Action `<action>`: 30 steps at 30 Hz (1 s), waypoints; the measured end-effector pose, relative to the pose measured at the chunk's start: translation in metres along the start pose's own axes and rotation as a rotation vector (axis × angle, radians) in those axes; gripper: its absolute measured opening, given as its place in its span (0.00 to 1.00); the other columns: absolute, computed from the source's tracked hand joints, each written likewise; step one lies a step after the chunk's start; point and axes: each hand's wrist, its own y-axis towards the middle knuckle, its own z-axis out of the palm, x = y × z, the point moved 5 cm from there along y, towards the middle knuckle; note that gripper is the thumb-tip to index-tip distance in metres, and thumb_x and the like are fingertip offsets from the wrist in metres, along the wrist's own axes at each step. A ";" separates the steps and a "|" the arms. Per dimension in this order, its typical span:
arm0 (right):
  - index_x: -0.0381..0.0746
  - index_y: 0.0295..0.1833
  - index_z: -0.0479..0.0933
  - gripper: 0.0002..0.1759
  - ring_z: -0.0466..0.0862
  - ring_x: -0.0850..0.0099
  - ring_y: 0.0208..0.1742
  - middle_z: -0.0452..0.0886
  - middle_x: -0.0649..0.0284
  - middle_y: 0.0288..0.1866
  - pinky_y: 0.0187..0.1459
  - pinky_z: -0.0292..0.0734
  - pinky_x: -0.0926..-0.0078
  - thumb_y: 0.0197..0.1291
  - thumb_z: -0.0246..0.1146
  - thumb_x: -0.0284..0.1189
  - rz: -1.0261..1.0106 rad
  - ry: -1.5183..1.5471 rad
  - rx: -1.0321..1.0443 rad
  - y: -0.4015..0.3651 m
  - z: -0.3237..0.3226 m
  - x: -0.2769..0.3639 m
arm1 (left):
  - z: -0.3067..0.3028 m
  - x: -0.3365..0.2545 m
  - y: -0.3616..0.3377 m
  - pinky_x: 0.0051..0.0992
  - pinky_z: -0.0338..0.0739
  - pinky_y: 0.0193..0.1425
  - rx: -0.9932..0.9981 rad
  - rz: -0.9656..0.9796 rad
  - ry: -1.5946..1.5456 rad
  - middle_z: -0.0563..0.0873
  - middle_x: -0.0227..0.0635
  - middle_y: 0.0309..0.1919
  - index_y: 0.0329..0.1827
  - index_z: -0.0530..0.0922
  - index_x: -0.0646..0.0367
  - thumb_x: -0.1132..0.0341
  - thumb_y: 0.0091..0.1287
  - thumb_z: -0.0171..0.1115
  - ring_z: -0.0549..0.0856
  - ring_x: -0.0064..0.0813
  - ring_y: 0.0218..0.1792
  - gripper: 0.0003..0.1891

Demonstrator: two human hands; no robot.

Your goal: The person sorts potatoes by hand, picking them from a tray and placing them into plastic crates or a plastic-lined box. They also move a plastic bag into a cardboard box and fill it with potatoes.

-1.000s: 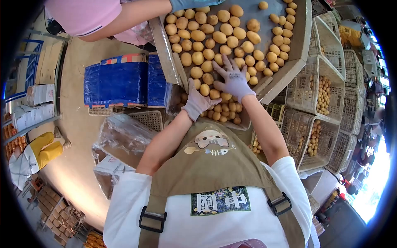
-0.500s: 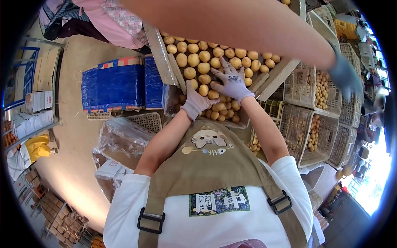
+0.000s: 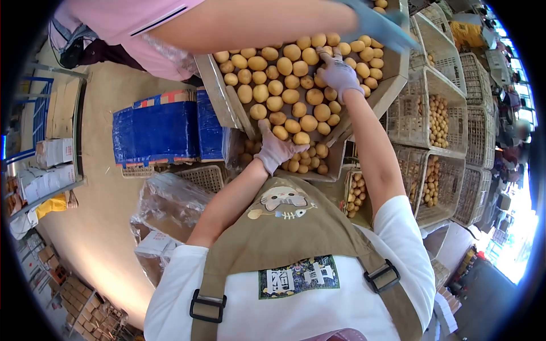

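Observation:
Round yellow-brown potatoes [image 3: 290, 82] cover a wooden sorting tray [image 3: 223, 91] in front of me. My gloved left hand [image 3: 276, 152] is at the tray's near opening, thumb and fingers spread beside a couple of potatoes at the lip. Farther up on the right, my gloved right hand [image 3: 339, 75] reaches over the tray, its fingers stretched out and touching potatoes. Below the opening, more potatoes [image 3: 306, 163] lie in a box [image 3: 335, 167], partly hidden by my left hand.
Another person's bare arm [image 3: 250, 25] and blurred blue glove [image 3: 378, 24] cross the tray's far side. Plastic crates [image 3: 409, 122] holding potatoes are stacked at right. Blue-wrapped boxes [image 3: 156, 133] and a plastic-lined carton [image 3: 170, 204] stand at left.
My right hand has moved up and away across the tray, while my left stays near the opening. Potatoes have shifted and spread out. The other person's arm has swung up and left.

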 end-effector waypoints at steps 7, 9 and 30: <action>0.55 0.68 0.72 0.27 0.83 0.52 0.56 0.83 0.54 0.57 0.58 0.77 0.60 0.61 0.59 0.32 0.068 0.687 -0.229 -0.009 -0.014 -0.030 | -0.002 -0.005 -0.004 0.75 0.52 0.73 0.194 -0.036 -0.025 0.50 0.43 0.82 0.83 0.46 0.47 0.17 0.59 0.42 0.51 0.60 0.80 0.57; 0.56 0.68 0.71 0.30 0.82 0.51 0.56 0.80 0.50 0.58 0.59 0.77 0.59 0.58 0.63 0.29 -0.267 0.417 -0.249 -0.022 -0.008 -0.037 | -0.005 -0.003 -0.003 0.75 0.56 0.72 0.014 -0.005 -0.022 0.51 0.44 0.81 0.83 0.49 0.48 0.17 0.60 0.40 0.55 0.59 0.79 0.56; 0.56 0.67 0.75 0.37 0.81 0.45 0.58 0.68 0.45 0.67 0.59 0.80 0.56 0.48 0.77 0.30 -0.315 0.611 -0.459 -0.040 -0.042 -0.026 | 0.010 0.001 -0.015 0.76 0.47 0.75 -0.157 -0.100 -0.080 0.48 0.41 0.82 0.84 0.47 0.45 0.17 0.59 0.41 0.48 0.60 0.80 0.56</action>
